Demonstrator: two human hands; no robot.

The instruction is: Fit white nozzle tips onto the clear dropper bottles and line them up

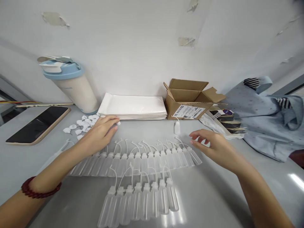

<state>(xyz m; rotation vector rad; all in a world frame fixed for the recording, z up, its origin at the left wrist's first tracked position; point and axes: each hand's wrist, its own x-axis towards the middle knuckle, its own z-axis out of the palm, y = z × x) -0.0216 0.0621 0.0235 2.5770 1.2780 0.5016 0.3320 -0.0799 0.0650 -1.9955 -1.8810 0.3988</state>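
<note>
My left hand (102,131) reaches over the table with a small white cap (119,123) between thumb and fingertips. Just beside that wrist lies a loose pile of small white caps (86,123). My right hand (211,145) hovers near the right end of the back row, fingers loosely curled and apart; a whitish patch shows between them, and I cannot make out what it is. Translucent plastic bottles (150,161) with thin strap-like tails lie side by side in that row, partly hidden by my left arm. Nearer to me is a second row of similar bottles (146,202).
Against the wall are a stack of white padded envelopes (135,106), an open cardboard box (187,98) and a cream tumbler (78,91). A phone (35,125) lies at left. A small white tag-like piece (177,127) sits before the box. Blue fabric (266,117) covers the right side.
</note>
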